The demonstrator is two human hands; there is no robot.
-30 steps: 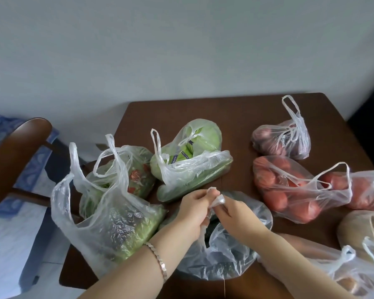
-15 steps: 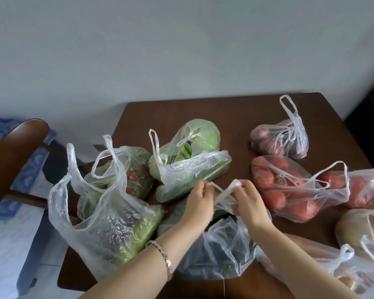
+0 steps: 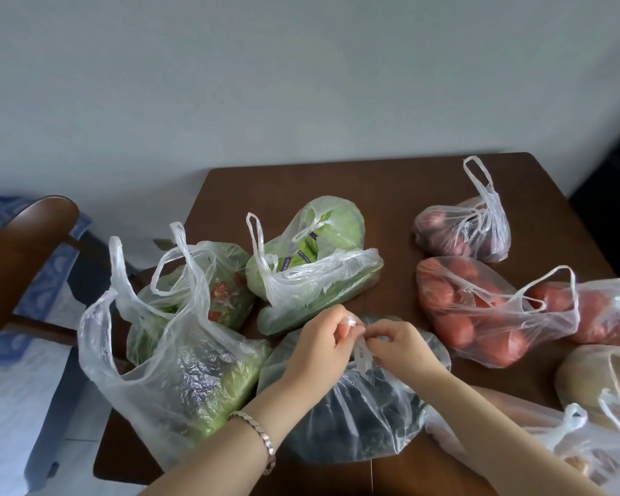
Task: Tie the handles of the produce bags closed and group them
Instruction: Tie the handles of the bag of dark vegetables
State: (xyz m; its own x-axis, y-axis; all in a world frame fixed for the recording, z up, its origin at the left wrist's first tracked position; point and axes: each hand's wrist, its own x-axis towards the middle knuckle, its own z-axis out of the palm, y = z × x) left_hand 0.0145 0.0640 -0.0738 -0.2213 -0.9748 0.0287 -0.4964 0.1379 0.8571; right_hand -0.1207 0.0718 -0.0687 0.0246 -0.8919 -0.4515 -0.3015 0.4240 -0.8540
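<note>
Produce bag of dark greens [image 3: 355, 417], entry one. Hazards?
— One: film thin, likely slippery; a loose pinch lets the handles [image 3: 361, 352] escape and the knot slackens. Two: a hard pull may stretch or tear them. Three: knot judged unfinished; cinched too high, the mouth gapes. Four: leafy-greens bag [image 3: 179, 370] lies just beside it on the left; a stray loop could be caught in.
Hands, state?
— Left hand [image 3: 321, 340]: fingers pinched on one handle end. Right hand [image 3: 403, 347]: fingers pinched on the other. Hands almost touching.
Position of bag against hands?
— Near centre of tabletop [image 3: 337, 180], lying directly beneath both hands; handles rise from its mouth into the pinch, left hand just left of the twist, right hand just right.
</note>
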